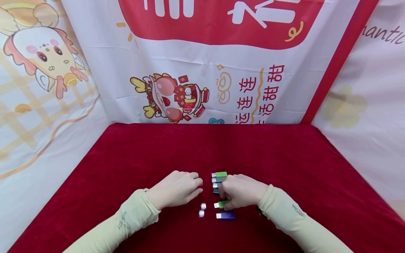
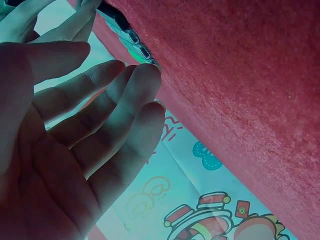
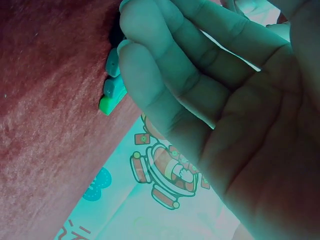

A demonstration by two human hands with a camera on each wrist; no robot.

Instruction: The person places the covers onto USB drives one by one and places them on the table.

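A column of several USB flash drives, with a green one (image 1: 221,174) at its far end, lies under and beside the right hand (image 1: 242,189). The fingers (image 3: 142,75) of that hand are loosely bent against the drives' ends. Its thumb is over another green flash drive (image 1: 221,204), nearer the person. Closest to the person lies a purple flash drive (image 1: 226,215). To the left of the column, the left hand (image 1: 177,188) hovers low over the cloth, its relaxed fingers (image 2: 142,85) holding nothing. Two small silver-white pieces (image 1: 203,206) lie between the hands, slightly blurred.
Dark red cloth (image 1: 152,151) covers the table. Printed white curtains (image 1: 190,56) stand at the back and both sides. A small dark object (image 1: 259,210) shows partly from beneath the right sleeve.
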